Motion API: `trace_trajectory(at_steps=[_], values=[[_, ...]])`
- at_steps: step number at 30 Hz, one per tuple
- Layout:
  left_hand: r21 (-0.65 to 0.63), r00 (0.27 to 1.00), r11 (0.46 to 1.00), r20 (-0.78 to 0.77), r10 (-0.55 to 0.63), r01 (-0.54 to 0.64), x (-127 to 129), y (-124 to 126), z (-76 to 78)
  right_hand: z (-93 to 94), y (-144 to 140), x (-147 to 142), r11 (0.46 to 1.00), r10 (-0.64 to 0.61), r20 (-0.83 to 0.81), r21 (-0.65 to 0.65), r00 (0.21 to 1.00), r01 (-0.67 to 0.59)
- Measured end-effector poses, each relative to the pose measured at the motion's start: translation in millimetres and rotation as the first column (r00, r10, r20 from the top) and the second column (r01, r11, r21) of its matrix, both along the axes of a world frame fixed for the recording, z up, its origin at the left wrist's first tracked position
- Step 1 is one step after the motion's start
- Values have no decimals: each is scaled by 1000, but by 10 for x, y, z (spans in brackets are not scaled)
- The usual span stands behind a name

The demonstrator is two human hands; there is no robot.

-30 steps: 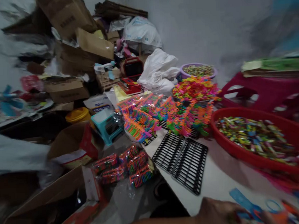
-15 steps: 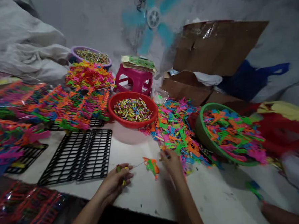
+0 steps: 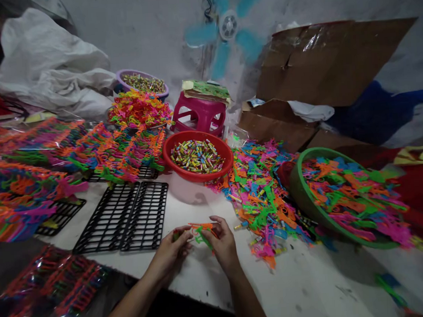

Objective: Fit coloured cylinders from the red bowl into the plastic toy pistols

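Note:
Near the front edge of the white table, my right hand (image 3: 222,244) grips an orange and green toy gun (image 3: 202,233) between thumb and fingers. Close on its left, my left hand (image 3: 176,249) is closed around small colourful tubes (image 3: 175,235), of which only a bit shows; its fingertips come up to the toy gun's front end. Whether they touch it I cannot make out. Just beyond the hands, a red basin (image 3: 167,163) holds many such small tubes. To the right spreads a loose pile of toy guns (image 3: 259,189) in several colours, with some tubes among them.
Black slotted racks (image 3: 129,221) lie on the left, with rows of filled racks (image 3: 118,152) behind. A green basin (image 3: 299,182) of toy guns stands on the right. At the back are a pink stool (image 3: 197,111), a cardboard box (image 3: 320,65) and a spinning fan (image 3: 228,27).
My right hand has moved left from the pile's edge and picked up the toy gun from the table. Both hands are now close together. The view has turned slightly left.

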State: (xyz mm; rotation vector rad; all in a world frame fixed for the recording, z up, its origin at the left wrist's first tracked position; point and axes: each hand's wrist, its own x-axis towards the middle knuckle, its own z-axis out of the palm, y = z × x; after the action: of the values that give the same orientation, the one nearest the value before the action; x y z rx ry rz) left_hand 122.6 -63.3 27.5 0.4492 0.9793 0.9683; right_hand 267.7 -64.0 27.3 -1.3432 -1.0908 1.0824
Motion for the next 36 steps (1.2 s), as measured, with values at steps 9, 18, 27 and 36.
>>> trace_trajectory(at_steps=[9, 18, 27, 36], values=[[132, 997, 991, -74, -1, 11, -53, -16, 263, 261, -110, -216, 1000, 26, -148, 15, 989, -24], [94, 993, 989, 37, 113, -116, -143, 20, 286, 228, -110, -42, 987, -78, 1, 141, 997, 78], [139, 996, 990, -86, -7, 18, -77, -35, 235, 108, -107, -101, 945, -65, 549, 301, 833, -125], [88, 995, 992, 34, -95, 91, -66, -22, 313, 165, -37, -108, 999, -40, -289, 17, 956, 48]])
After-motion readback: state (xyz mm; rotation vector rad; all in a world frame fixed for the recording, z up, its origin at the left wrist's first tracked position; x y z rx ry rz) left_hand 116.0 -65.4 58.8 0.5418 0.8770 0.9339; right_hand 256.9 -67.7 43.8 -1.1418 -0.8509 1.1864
